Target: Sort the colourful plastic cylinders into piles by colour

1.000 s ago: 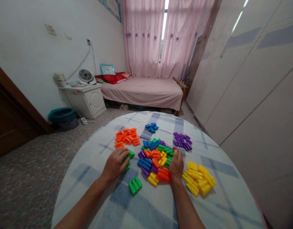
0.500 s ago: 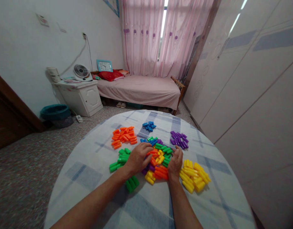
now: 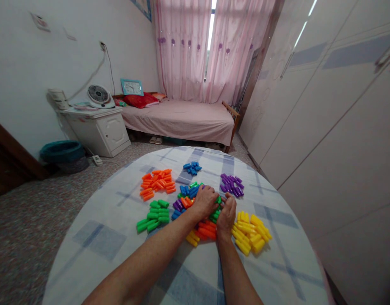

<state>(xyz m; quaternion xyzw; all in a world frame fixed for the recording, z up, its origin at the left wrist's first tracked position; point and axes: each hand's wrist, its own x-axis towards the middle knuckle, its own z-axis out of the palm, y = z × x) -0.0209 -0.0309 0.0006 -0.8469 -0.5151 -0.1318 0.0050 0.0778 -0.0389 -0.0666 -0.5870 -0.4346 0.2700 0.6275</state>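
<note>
Left hand (image 3: 205, 201) over the mixed pile (image 3: 187, 202), right hand (image 3: 227, 214) beside it, apparently gathering green bullet-shaped blocks (image 3: 215, 215); next needs pinching; cannot tell either grip's closure.

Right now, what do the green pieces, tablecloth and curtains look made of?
Green pieces: probably moulded plastic, glossy; even, saturated colour with bright highlights.
Tablecloth: fabric or vinyl, can't tell; looks mostly matt, with a blue-and-white check pattern.
Curtains: very likely fabric, soft-looking, perhaps slightly sheeny; they hang in vertical folds.
</note>
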